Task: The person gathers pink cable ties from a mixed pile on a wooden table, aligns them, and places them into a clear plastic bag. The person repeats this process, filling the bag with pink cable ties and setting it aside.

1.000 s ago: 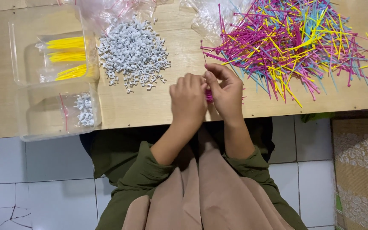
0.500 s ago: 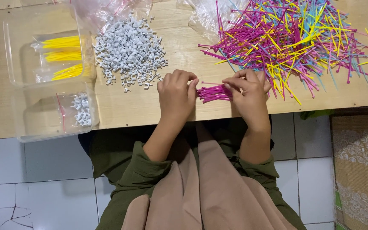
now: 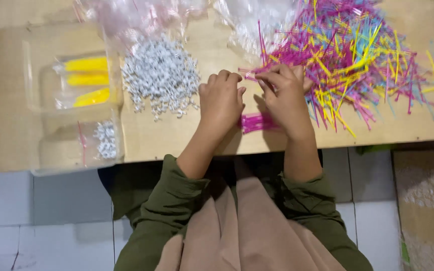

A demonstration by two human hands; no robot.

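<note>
My left hand [image 3: 221,100] rests on the wooden table [image 3: 177,135] with its fingers curled in, just right of a heap of small white pieces [image 3: 159,75]. My right hand [image 3: 285,98] is beside it, fingertips pinching a thin pink stick [image 3: 248,75] at the left edge of a big pile of pink, yellow and blue sticks [image 3: 357,55]. A small bundle of pink sticks [image 3: 256,122] lies on the table between my wrists, partly under the right hand. Whether the left hand holds anything is hidden.
A clear plastic box [image 3: 71,100] at the left holds yellow stick bundles [image 3: 85,79] and a small bag of white pieces [image 3: 105,139]. Crumpled clear plastic bags [image 3: 141,17] lie along the far edge. The table's front edge [image 3: 377,143] runs just past my wrists.
Both hands have moved away from me toward the stick pile. The pink bundle held between them earlier now lies on the table near my right wrist.
</note>
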